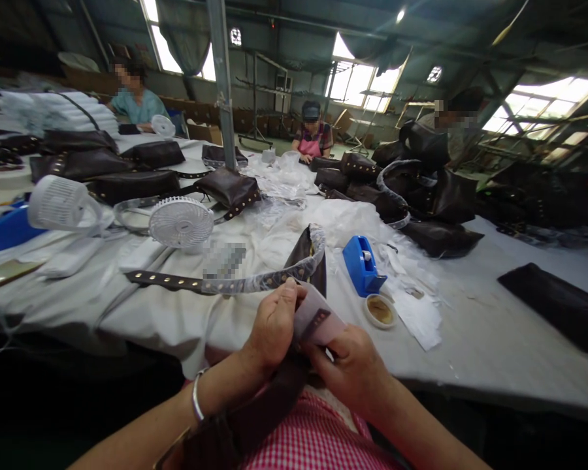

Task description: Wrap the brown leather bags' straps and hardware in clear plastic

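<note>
My left hand [273,325] is closed, thumb on top, on the near edge of a translucent plastic sheet [316,314]. My right hand [355,365] pinches the sheet's lower right corner. Through the sheet shows a dark strip with small studs. Below my hands, a dark brown leather bag [259,408] lies across my lap, partly hidden by my forearms. Just beyond my hands a dark strap with metal eyelets [171,281] stretches left along the table; part of it is wrapped in thin plastic film [255,283]. Whether this strap joins the bag is hidden.
A blue tape dispenser [360,264] and a round dish [379,311] stand right of my hands. White fans [181,223] are at left. Dark bags [230,187] and crumpled plastic [345,219] lie farther back. A metal pole [221,85] rises beyond. Several people work around the table.
</note>
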`<control>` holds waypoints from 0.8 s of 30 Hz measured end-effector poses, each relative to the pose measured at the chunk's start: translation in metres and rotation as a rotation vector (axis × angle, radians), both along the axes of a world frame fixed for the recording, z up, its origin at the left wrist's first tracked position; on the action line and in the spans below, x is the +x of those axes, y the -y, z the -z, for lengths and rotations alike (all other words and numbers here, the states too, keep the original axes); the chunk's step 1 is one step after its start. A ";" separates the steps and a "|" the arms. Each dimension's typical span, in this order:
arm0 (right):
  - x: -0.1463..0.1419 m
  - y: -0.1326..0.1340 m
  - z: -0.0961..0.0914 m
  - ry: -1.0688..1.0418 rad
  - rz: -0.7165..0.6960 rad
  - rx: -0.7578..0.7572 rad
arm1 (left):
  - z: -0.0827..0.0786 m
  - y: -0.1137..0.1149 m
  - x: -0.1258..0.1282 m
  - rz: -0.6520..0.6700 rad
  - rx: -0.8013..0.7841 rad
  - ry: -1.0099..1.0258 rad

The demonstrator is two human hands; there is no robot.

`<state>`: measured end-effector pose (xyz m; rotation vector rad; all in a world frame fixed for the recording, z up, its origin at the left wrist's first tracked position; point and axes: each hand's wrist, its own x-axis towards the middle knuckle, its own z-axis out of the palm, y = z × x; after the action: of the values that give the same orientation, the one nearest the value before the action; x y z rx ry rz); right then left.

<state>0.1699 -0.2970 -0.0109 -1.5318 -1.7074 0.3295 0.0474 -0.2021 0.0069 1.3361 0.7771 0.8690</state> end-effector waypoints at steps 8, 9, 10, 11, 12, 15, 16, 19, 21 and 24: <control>-0.007 -0.005 0.008 -0.088 -0.023 -0.013 | 0.020 -0.011 -0.013 0.177 -0.052 0.084; -0.007 -0.006 0.008 -0.116 -0.027 -0.028 | 0.021 -0.014 -0.015 0.247 -0.105 0.141; -0.007 -0.006 0.009 -0.127 -0.032 -0.037 | 0.019 -0.017 -0.018 0.320 -0.153 0.191; -0.006 -0.006 0.009 -0.127 -0.036 -0.040 | 0.015 -0.021 -0.020 0.388 -0.178 0.224; -0.006 -0.006 0.009 -0.122 -0.039 -0.039 | 0.009 -0.024 -0.021 0.448 -0.173 0.234; -0.005 -0.006 0.012 -0.124 -0.045 -0.053 | -0.016 -0.032 -0.021 0.538 -0.046 0.166; -0.004 -0.006 0.012 -0.130 -0.045 -0.067 | -0.024 -0.033 -0.020 0.527 -0.008 0.140; -0.001 -0.006 0.013 -0.141 -0.040 -0.113 | -0.037 -0.035 -0.012 0.373 0.026 0.153; 0.000 -0.006 0.013 -0.145 -0.032 -0.134 | -0.035 -0.037 -0.006 0.213 0.024 0.227; 0.001 -0.007 0.012 -0.159 -0.025 -0.157 | -0.027 -0.041 0.000 0.060 -0.014 0.321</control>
<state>0.1705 -0.2904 -0.0226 -1.5532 -1.6081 0.5950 0.0475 -0.1606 0.0342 1.1634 0.4897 0.9979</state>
